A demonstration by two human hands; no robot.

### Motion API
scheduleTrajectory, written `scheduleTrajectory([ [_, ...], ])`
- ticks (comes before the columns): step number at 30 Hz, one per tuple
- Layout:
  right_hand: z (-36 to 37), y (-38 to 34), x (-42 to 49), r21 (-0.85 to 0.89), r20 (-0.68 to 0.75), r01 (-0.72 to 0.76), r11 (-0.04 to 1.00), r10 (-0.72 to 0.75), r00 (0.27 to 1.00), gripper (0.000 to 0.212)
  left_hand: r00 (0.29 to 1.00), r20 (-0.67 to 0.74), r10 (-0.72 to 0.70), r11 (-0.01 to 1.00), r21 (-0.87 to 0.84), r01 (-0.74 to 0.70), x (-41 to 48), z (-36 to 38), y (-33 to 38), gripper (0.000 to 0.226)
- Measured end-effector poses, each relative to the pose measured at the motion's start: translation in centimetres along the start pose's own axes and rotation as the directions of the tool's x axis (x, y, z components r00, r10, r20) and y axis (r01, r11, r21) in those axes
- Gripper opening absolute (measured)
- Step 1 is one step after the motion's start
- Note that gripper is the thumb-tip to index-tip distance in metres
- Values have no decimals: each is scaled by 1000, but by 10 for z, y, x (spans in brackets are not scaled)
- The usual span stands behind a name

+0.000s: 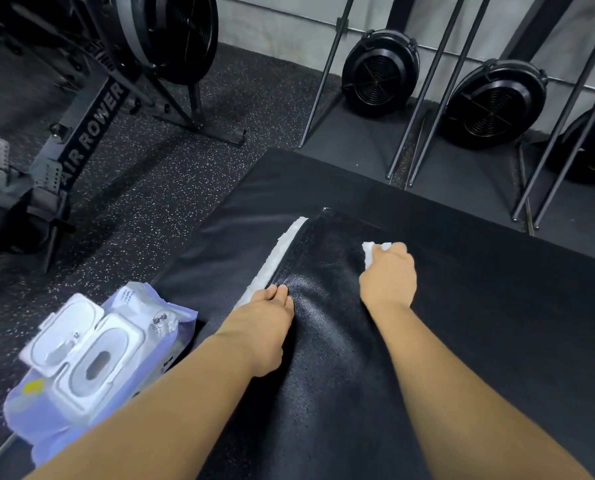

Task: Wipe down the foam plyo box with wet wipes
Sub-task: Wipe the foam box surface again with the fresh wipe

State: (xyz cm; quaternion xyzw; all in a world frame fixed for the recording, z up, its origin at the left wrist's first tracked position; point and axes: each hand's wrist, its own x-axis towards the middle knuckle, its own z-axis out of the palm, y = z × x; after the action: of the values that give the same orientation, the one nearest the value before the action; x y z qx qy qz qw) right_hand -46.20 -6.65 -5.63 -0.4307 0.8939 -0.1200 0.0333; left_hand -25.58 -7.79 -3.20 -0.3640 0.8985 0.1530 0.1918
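Wiping down the black, vinyl-skinned foam plyo box (462, 306), filling the centre and lower right of the frame. Gripping a crumpled white wet wipe (372, 252) in the curled fingers of the right hand (388, 275), just right of centre, and pressing it onto the box's top face. Resting the left hand (265, 323) lower and further left, fingers (278, 292) laid nearly straight and together on the edge of the black cover flap (323, 244), clasping nothing that shows, thumb out of sight. Running up from those fingertips, a frayed white fastening strip (282, 251), lying bare beside the flap. Sitting at lower left on the speckled black rubber floor (150, 188), just beside the box, a lavender soft pack of wet wipes (95, 355) with a white flip lid hanging open. Judging by the sheen between the two hands, working partway across the top face, with the duller far and right-hand stretches probably not yet wiped. Calling, by the look of it, for keeping the flap pinned flat against dragging, stroking in overlapping passes towards the far edge, steering the wipe clear of the fuzzy strip to avoid snagging shreds, and turning or swapping it once greying. Standing at upper left, a grey air rower (92, 116); lining the upper right, round black fans (379, 74).
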Motion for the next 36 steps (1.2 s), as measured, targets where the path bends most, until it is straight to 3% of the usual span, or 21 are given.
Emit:
scheduleTrajectory([
  [7, 14, -53, -51, 93, 41, 219, 971, -224, 974, 33, 1000, 12, -9, 999, 35, 8, 0, -2, 3, 84],
  [14, 0, -12, -36, 63, 105, 524, 850, -528, 843, 34, 1000, 10, -28, 1000, 13, 28, -4, -3, 7, 84],
  [18, -10, 24, -17, -11, 91, 430, 903, -428, 899, 28, 1000, 5, -31, 999, 13, 31, -5, -2, 7, 84],
  [23, -18, 61, 5, -9, 57, 229, 973, -228, 972, 41, 999, 6, -35, 999, -21, 36, -6, 1, 6, 84],
  [28, -12, 29, -6, 94, 9, -43, 995, 42, 999, 25, 999, -6, -40, 997, -60, 40, -8, 4, 4, 83],
  [32, 3, -19, -50, -21, 31, 115, 993, -114, 993, 25, 996, -72, -45, 996, -87, 38, -16, 8, 11, 82],
  [36, 12, -49, -97, 85, 78, 233, 969, -240, 968, 30, 979, -199, -49, 993, -117, 26, -41, 23, 14, 76],
])
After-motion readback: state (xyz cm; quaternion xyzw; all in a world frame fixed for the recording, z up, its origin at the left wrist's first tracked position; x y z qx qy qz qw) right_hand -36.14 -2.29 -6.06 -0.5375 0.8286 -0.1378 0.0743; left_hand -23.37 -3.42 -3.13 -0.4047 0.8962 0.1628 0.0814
